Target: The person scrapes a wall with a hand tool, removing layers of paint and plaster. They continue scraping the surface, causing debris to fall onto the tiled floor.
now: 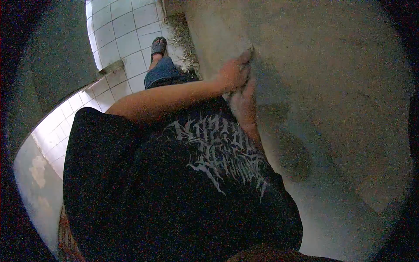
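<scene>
My left hand [235, 73] reaches across my body to a grey cement wall [331, 87] and presses on it with bent fingers. Whether it holds anything is too blurred to tell. Just below it, my right hand [244, 107] lies flat against the same wall with its fingers pointing up and nothing seen in it. The two hands touch or nearly touch. My black T-shirt with a grey print [218, 148] hides my right forearm.
White floor tiles [126, 30] lie below at the upper left, with rubble [181, 37] along the foot of the wall. My leg in jeans [161, 70] and a dark sandal [158, 46] stand there. A darker damp patch [292, 153] marks the wall.
</scene>
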Tool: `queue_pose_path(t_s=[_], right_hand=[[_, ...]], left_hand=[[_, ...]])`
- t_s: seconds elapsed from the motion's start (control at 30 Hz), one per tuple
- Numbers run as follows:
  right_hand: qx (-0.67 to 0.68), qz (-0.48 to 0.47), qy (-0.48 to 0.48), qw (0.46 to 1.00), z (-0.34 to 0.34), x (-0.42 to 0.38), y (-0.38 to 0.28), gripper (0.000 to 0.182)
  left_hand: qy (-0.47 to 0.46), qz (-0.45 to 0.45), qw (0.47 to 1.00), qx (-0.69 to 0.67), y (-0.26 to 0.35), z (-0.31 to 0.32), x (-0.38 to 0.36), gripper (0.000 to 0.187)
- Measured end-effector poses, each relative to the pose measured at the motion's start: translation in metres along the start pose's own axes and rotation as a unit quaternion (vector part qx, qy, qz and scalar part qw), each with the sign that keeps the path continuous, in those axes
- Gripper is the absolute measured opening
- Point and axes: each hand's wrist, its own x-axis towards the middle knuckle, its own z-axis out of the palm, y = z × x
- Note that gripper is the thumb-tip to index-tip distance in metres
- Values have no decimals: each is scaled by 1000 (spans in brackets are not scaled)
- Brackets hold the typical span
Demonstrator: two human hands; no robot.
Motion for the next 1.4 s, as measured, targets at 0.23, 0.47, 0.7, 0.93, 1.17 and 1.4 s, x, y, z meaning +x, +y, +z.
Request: queue_pose_path(t_s=[0.23, 0.47, 0.7, 0.93, 1.17, 1.4], right_hand=[[3, 26, -17, 1000, -9, -2, 3, 41], [196, 93, -33, 976, -7, 1, -3, 42], [161, 142, -48, 976, -8, 0, -16, 47], [179, 157, -36, 971, 3, 17, -1, 47], [-15, 30, -88, 996, -2, 27, 26, 45], [-40, 58, -72, 995, -38, -26, 5, 42]], left_hand=[[16, 44, 999, 18, -12, 8, 1, 50], [-39, -25, 999, 21, -8, 3, -3, 48], [50, 46, 996, 57, -25, 12, 10, 41], [3, -12, 1000, 10, -10, -4, 14, 39], [5, -49, 999, -8, -3, -6, 10, 49], [-20, 81, 996, -25, 27, 3, -27, 53]])
